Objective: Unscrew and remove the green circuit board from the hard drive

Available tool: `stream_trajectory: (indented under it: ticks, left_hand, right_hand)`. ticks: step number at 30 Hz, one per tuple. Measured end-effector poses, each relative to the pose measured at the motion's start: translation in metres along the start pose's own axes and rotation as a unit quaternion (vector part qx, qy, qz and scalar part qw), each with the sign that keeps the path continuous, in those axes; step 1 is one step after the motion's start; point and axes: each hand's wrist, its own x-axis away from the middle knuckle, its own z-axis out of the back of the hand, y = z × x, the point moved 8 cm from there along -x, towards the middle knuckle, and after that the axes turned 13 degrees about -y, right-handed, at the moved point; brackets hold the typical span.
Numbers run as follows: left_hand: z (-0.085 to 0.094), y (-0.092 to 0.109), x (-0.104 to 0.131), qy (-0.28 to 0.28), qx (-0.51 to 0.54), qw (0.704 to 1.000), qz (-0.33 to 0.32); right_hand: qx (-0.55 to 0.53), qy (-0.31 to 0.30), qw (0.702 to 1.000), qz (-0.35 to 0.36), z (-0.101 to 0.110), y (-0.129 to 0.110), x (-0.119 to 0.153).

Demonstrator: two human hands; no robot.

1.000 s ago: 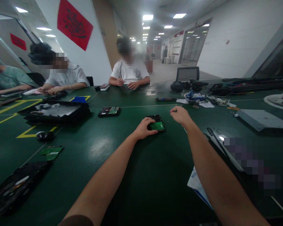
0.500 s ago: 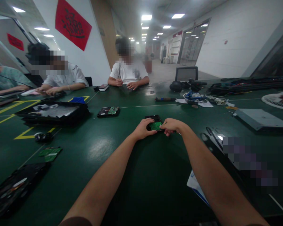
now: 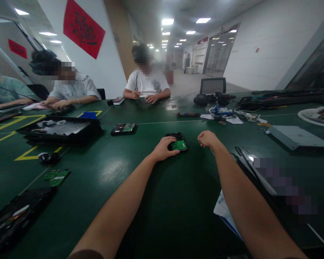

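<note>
My left hand (image 3: 166,148) is curled around the left side of a hard drive (image 3: 176,136) lying on the green table, thumb at its near edge and fingers over the far side. A green circuit board (image 3: 179,145) faces up on the drive. To the right and apart from the drive, my right hand (image 3: 206,139) is closed just above the table. A thin sliver of something shows below its wrist, too small to name. Tiny specks (image 3: 193,141) lie between the drive and my right hand.
Another hard drive (image 3: 123,128) lies left of centre. Black trays (image 3: 62,129) stand further left. Near left are a loose green board (image 3: 56,176) and an opened black drive (image 3: 20,212). A grey metal case (image 3: 299,136) sits at right. Co-workers sit across the table.
My right hand has moved right, away from the drive's edge, uncovering the right end of the circuit board. My left hand has kept its hold on the drive.
</note>
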Motion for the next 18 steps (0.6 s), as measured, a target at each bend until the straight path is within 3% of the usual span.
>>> stream_trajectory:
  ticks: [7, 18]
  left_hand:
    - [0.000, 0.001, 0.000, 0.004, -0.005, 1.000, 0.000]
    - [0.000, 0.000, -0.001, -0.001, -0.010, 1.000, 0.002]
  right_hand:
    - [0.012, 0.000, 1.000, -0.002, -0.024, -0.002, -0.005]
    - [0.077, 0.011, 0.997, -0.014, -0.023, -0.007, -0.007]
